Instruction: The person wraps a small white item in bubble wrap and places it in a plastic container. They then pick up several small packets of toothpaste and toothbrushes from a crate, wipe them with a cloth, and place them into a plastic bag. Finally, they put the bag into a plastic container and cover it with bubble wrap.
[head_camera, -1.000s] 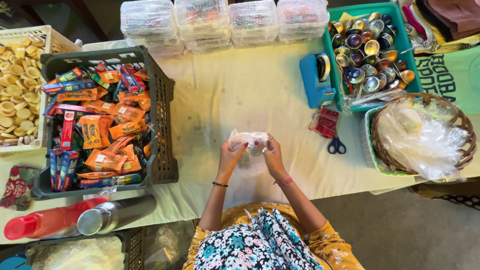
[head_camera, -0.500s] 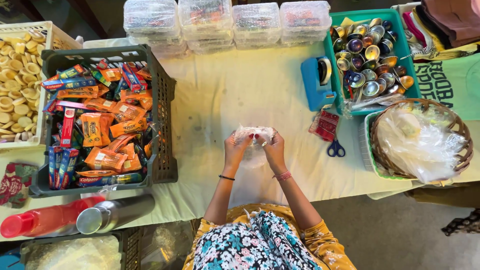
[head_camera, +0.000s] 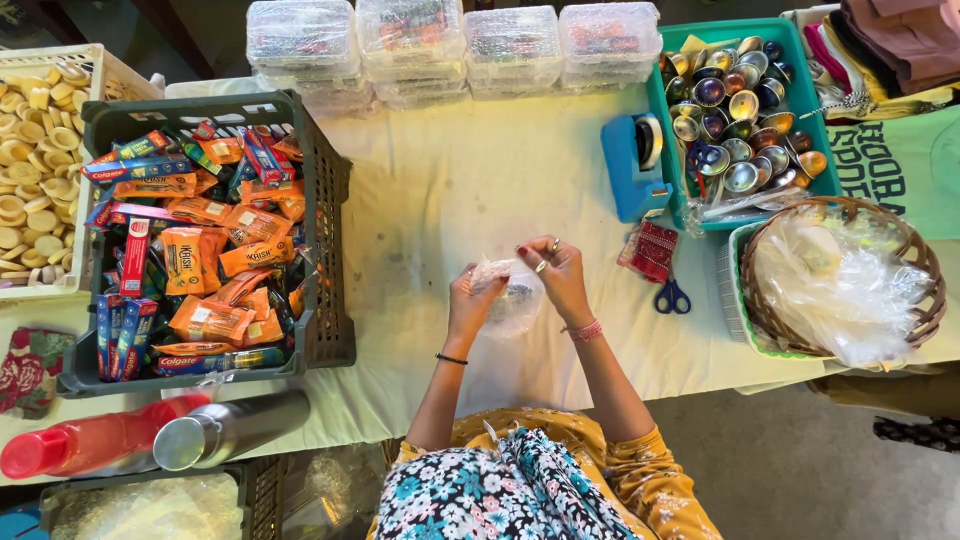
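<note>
Left hand (head_camera: 472, 298) and right hand (head_camera: 556, 268) both pinched on a small clear bag (head_camera: 508, 296), raised just over the middle of the table (head_camera: 460, 190), mouth up between the fingertips so the dark bits inside stay put. Within easy reach on the right: scissors (head_camera: 672, 296), a red pouch (head_camera: 653, 248), a blue tape dispenser (head_camera: 637, 165), a teal tray (head_camera: 812, 120) of shiny metal cups, a wicker basket (head_camera: 845, 275) lined with plastic. To the left, a dark crate (head_camera: 330, 260) piled with orange packets and tubes. Along the far edge, stacked clear lidded boxes (head_camera: 450, 45). Pale cloth cover, faintly stained; folded fabric at top right; red bottle (head_camera: 90, 445) and steel flask (head_camera: 230, 428) lower left.
</note>
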